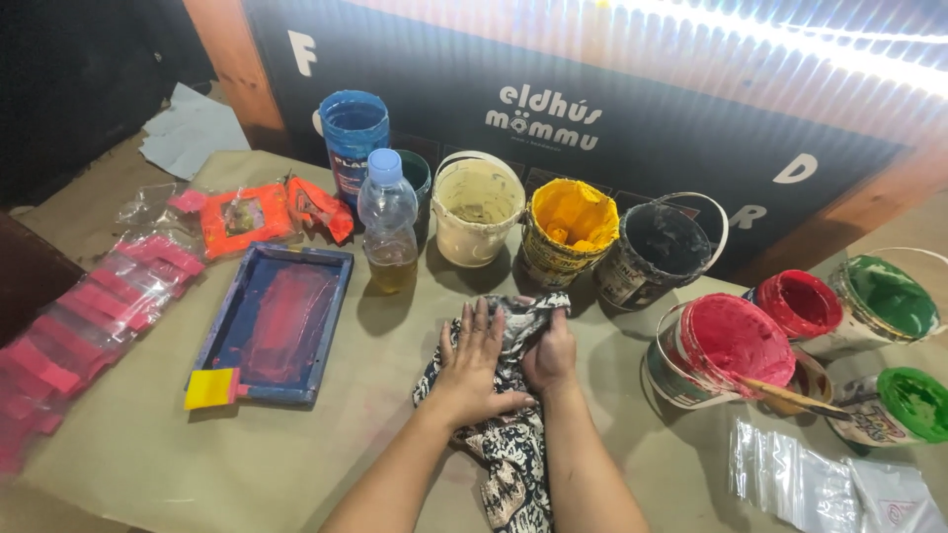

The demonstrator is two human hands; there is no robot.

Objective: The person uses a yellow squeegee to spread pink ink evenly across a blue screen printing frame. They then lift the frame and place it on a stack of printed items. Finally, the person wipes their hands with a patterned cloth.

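Black-and-white patterned cloth lies crumpled at the near middle of the paper-covered table. The left hand presses flat on it, fingers spread wide; the right hand is bunched around a fold, gripping it. Farther off stand a plastic bottle and a yellow paint bucket; a blue printing frame sits left.

Black-and-white patterned cloth, yellow paint bucket.
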